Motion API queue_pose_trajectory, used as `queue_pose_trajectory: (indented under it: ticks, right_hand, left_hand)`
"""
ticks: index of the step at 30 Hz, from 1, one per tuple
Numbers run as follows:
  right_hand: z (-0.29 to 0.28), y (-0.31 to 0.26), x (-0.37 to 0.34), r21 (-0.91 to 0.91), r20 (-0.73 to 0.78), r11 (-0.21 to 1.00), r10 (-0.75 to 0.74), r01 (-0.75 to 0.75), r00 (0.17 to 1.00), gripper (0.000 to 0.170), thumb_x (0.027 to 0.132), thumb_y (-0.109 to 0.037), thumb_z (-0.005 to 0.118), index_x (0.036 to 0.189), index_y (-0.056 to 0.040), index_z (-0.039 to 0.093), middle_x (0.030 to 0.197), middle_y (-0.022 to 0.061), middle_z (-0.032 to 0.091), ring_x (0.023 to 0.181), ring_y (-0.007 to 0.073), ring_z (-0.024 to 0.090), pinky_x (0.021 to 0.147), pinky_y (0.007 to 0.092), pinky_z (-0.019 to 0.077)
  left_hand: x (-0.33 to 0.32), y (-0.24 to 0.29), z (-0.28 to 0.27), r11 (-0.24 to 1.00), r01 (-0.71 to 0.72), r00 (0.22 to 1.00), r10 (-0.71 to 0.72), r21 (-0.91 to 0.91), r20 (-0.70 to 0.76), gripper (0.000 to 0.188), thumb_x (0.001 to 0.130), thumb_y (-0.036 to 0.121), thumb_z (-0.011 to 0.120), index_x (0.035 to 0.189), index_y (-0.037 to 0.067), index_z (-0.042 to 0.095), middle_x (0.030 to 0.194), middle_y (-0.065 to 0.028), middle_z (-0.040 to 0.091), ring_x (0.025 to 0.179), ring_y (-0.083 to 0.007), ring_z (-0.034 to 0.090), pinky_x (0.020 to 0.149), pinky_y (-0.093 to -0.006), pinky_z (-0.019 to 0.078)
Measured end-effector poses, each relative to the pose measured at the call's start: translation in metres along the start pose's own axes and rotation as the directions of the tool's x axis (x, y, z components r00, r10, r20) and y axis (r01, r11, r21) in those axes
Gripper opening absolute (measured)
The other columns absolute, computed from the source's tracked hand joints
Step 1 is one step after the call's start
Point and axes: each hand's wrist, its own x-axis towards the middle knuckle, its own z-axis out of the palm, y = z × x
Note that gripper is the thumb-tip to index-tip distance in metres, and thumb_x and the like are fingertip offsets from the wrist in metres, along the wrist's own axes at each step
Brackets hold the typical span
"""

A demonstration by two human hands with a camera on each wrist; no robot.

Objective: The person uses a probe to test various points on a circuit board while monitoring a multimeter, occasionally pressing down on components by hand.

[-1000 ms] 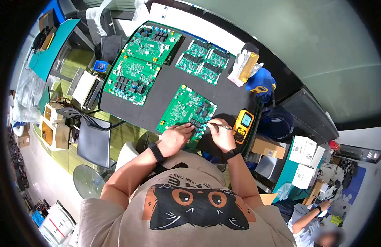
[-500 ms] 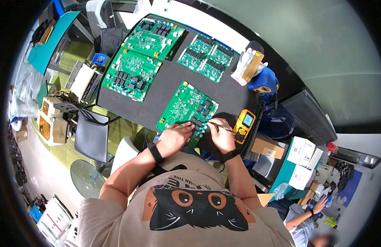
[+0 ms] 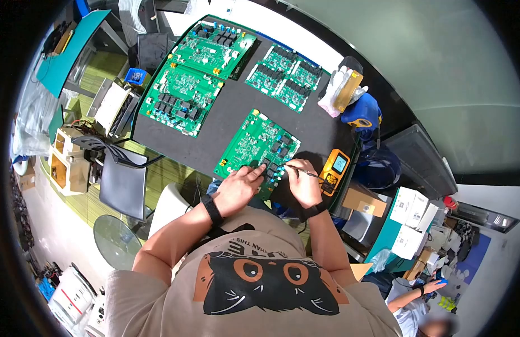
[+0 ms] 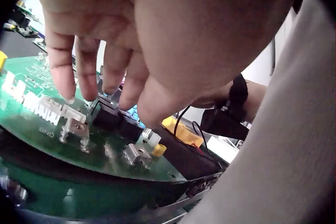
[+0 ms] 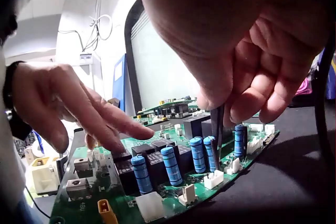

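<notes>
Green circuit board (image 3: 243, 147) flat by table's (image 3: 226, 112) near edge; carries black blocks (image 4: 106, 119) and blue cylinders (image 5: 172, 167), left hand (image 3: 236, 191) touching the blocks. Slim dark tool (image 5: 216, 134) pinched in right hand (image 3: 303, 183), tip down beside cylinders.

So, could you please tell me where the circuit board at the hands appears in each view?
Head: the circuit board is near the centre.
Left wrist: lower left, beneath the fingers.
Right wrist: across the bottom, lower left to right of centre.
Shared landmark: the left hand, visible in all three.
</notes>
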Motion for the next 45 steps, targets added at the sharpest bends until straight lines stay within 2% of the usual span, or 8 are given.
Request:
queue_pose_trajectory:
  ticks: [6,8,12,15,18,20,32,45]
  right_hand:
    - [0.001,0.006,-0.005,0.05,-0.035,0.998,0.026,-0.024,0.999,0.005,0.088,-0.005,0.067,0.093,-0.0034,0.067,0.094,0.0136,0.07,0.09,0.034,0.065,0.081,0.0435,0.0532]
    - [0.002,0.009,-0.008,0.08,-0.031,0.992,0.098,-0.095,0.995,0.005,0.088,-0.006,0.068,0.093,-0.0042,0.068,0.094,0.013,0.07,0.09,0.0336,0.066,0.082,0.043,0.0532]
    - [-0.002,0.006,-0.008,0.079,-0.026,0.992,0.1,-0.098,0.995,0.007,0.087,-0.007,0.069,0.093,-0.0043,0.068,0.095,0.0132,0.07,0.09,0.0339,0.066,0.082,0.0427,0.0532]
    - [-0.006,0.006,-0.004,0.061,-0.017,0.996,0.067,-0.066,0.998,0.008,0.087,-0.008,0.07,0.093,-0.0035,0.068,0.096,0.0141,0.07,0.091,0.0342,0.066,0.083,0.0429,0.0532]
    - [-0.006,0.008,0.0,0.075,-0.095,0.995,0.067,-0.06,0.993,0.008,0.088,-0.008,0.07,0.093,-0.0027,0.069,0.097,0.0148,0.07,0.092,0.0342,0.066,0.084,0.0433,0.0534]
    - [-0.006,0.012,0.002,0.019,-0.076,0.999,0.039,-0.038,0.996,0.007,0.088,-0.008,0.069,0.093,-0.0025,0.068,0.097,0.015,0.07,0.092,0.0345,0.066,0.084,0.0435,0.0536]
    - [-0.003,0.019,0.002,0.021,-0.027,1.0,0.0,0.001,1.0,0.006,0.088,-0.007,0.069,0.092,-0.0029,0.068,0.095,0.0153,0.07,0.093,0.0355,0.066,0.085,0.0435,0.0537]
    - [-0.002,0.017,0.003,0.06,-0.013,0.998,0.028,-0.027,1.0,0.006,0.089,-0.007,0.067,0.094,-0.0029,0.067,0.096,0.0153,0.07,0.091,0.0356,0.066,0.083,0.0441,0.0533]
  left_hand:
    - [0.015,0.0,0.009,0.997,-0.062,0.997,0.064,0.051,-0.035,0.051,0.081,0.018,0.073,0.129,0.004,0.062,0.15,-0.0098,0.05,0.123,-0.0274,0.052,0.102,-0.0407,0.0471]
    - [0.019,0.001,0.011,0.989,-0.053,0.998,0.059,0.141,-0.038,0.054,0.082,0.018,0.072,0.133,0.006,0.06,0.15,-0.0096,0.05,0.128,-0.027,0.05,0.104,-0.0414,0.0453]
    - [0.022,0.002,0.013,0.984,-0.029,1.0,0.031,0.175,-0.006,0.055,0.083,0.018,0.071,0.135,0.007,0.058,0.149,-0.0093,0.051,0.133,-0.0265,0.048,0.105,-0.0424,0.0442]
    - [0.024,0.002,0.01,0.982,-0.038,0.999,0.035,0.185,0.019,0.05,0.084,0.018,0.07,0.132,0.007,0.061,0.148,-0.0092,0.052,0.131,-0.0268,0.049,0.105,-0.0429,0.0442]
    - [0.025,0.003,0.007,0.981,-0.021,0.999,0.013,0.191,0.043,0.045,0.085,0.019,0.068,0.128,0.007,0.063,0.146,-0.0092,0.054,0.129,-0.0276,0.05,0.104,-0.0433,0.0444]
    - [0.027,0.004,0.007,0.98,-0.03,0.999,0.024,0.195,0.035,0.041,0.086,0.019,0.067,0.125,0.007,0.065,0.144,-0.0088,0.055,0.127,-0.0278,0.051,0.103,-0.0436,0.0447]
    - [0.032,0.004,0.014,0.972,-0.022,1.0,0.026,0.234,-0.014,0.028,0.086,0.02,0.066,0.111,0.007,0.068,0.135,-0.0077,0.062,0.121,-0.0267,0.055,0.098,-0.0422,0.0463]
    - [0.034,0.006,0.009,0.971,-0.022,1.0,0.026,0.237,-0.012,0.026,0.085,0.017,0.063,0.108,0.007,0.069,0.135,-0.0082,0.062,0.121,-0.0263,0.056,0.098,-0.0423,0.0468]
